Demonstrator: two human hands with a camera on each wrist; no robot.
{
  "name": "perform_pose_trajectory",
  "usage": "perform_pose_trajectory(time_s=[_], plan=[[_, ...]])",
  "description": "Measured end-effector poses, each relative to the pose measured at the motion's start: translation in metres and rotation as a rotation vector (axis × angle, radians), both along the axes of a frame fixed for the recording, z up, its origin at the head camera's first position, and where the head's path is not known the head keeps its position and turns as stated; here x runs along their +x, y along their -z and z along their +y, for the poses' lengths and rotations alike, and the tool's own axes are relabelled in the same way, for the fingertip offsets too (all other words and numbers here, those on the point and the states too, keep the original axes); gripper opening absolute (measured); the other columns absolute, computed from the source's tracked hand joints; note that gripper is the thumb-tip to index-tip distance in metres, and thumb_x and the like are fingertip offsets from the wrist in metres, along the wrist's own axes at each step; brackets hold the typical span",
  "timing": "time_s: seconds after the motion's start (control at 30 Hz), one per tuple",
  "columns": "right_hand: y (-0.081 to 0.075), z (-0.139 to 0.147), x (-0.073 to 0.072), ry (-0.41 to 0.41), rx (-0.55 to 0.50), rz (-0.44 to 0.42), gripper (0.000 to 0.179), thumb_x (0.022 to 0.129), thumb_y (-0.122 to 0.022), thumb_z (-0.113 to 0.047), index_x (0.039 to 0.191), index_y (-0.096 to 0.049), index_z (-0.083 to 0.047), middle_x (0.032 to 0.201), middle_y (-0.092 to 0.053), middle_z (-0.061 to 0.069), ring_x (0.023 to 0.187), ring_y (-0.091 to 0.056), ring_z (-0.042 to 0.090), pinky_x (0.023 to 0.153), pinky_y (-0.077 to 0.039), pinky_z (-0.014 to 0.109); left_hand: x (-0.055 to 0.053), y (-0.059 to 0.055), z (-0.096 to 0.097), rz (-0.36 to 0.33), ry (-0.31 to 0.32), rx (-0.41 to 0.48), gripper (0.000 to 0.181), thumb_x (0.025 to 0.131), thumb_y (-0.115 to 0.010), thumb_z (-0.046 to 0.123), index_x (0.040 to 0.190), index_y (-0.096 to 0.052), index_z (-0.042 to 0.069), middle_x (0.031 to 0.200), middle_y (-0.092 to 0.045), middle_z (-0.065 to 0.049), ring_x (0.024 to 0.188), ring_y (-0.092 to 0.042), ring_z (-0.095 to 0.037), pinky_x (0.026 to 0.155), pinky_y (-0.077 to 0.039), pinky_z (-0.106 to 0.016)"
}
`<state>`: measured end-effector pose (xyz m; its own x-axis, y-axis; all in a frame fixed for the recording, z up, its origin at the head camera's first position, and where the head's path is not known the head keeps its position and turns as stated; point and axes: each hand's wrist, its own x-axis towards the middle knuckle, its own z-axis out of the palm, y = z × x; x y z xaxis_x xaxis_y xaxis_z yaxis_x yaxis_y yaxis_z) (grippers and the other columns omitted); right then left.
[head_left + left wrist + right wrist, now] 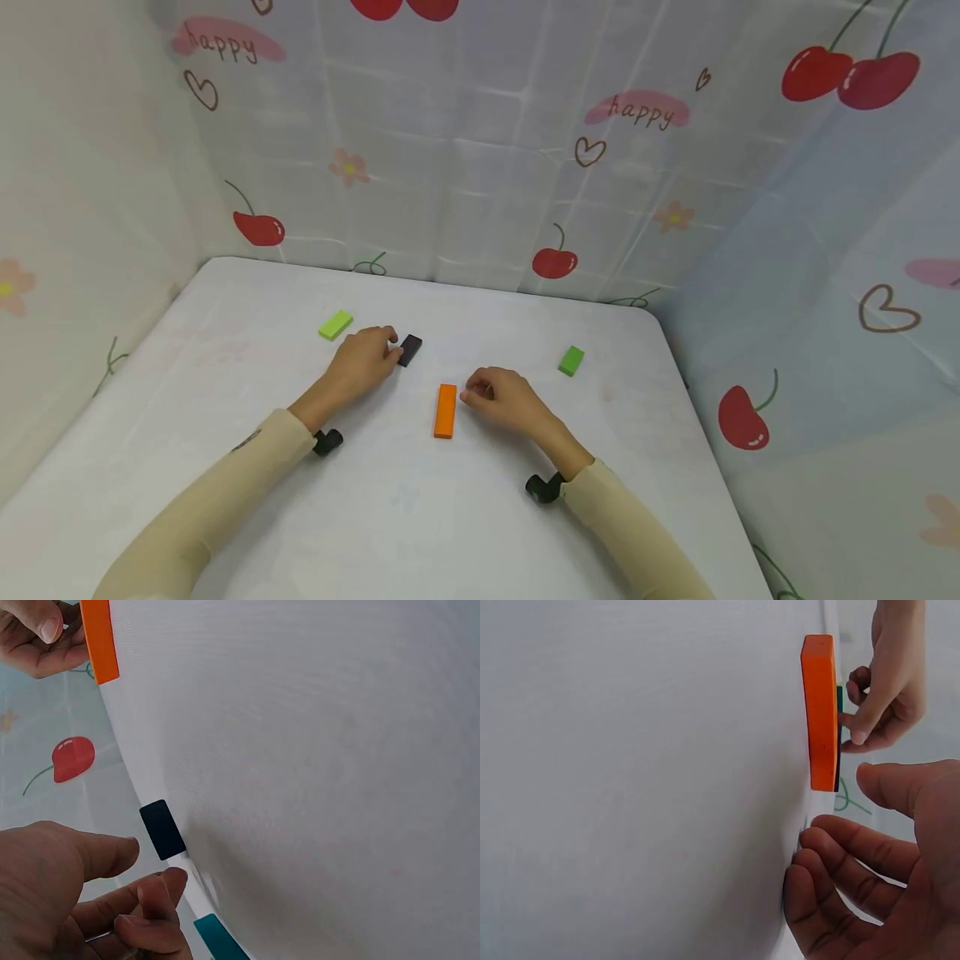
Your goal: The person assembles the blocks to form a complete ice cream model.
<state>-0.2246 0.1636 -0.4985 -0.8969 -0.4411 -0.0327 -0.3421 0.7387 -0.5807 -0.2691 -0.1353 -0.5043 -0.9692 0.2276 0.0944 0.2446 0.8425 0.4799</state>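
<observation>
A black block (410, 350) lies flat on the white table. My left hand (362, 362) is right beside it, with thumb and fingers parted; the left wrist view shows the fingertips near the end of this dark block (162, 829), holding nothing. An orange block (445, 411), longer than the others, lies nearer to me. Just to its right is my right hand (506, 400), its fingers loosely bent. From the right wrist camera, a gap separates the thumb from the fingers, and the orange block (822, 712) stays apart from them.
A yellow-green block (335, 325) lies behind my left hand. Farther right on the white table (420, 533) is a green block (572, 361). Curtains (465, 192) printed with cherries and hearts hang behind the table and along its sides.
</observation>
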Motion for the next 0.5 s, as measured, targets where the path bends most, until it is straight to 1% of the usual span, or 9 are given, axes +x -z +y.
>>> perform_pose_trajectory(time_s=[0.2,0.33,0.5], plan=[[0.001,-0.015,-0.002,0.020,0.028,0.012,0.025,0.102,-0.071,-0.038,0.114,-0.074,-0.016,0.088,-0.066,-0.003,0.079,-0.059,0.014,0.074,-0.049,0.030,-0.004,0.000,0.005,-0.045,0.002,-0.005,0.030,0.105,-0.068,0.025,0.125,-0.071,0.002,0.095,-0.074,-0.010,0.074,-0.064,-0.020,0.067,-0.053,-0.032],[0.004,-0.019,-0.003,0.034,0.031,0.015,0.024,0.100,-0.073,-0.038,0.113,-0.073,-0.018,0.085,-0.065,-0.004,0.074,-0.057,0.014,0.069,-0.047,0.029,-0.005,0.000,0.007,-0.056,0.005,-0.009,0.028,0.105,-0.069,0.025,0.123,-0.072,0.003,0.094,-0.074,-0.009,0.073,-0.064,-0.020,0.065,-0.052,-0.031],[0.005,-0.021,-0.003,0.036,0.027,0.011,0.022,0.099,-0.074,-0.038,0.110,-0.073,-0.019,0.085,-0.065,-0.004,0.074,-0.057,0.013,0.068,-0.046,0.028,-0.007,-0.001,0.006,-0.061,0.006,-0.008,0.028,0.105,-0.069,0.025,0.122,-0.071,0.004,0.094,-0.073,-0.009,0.071,-0.063,-0.019,0.063,-0.051,-0.030]])
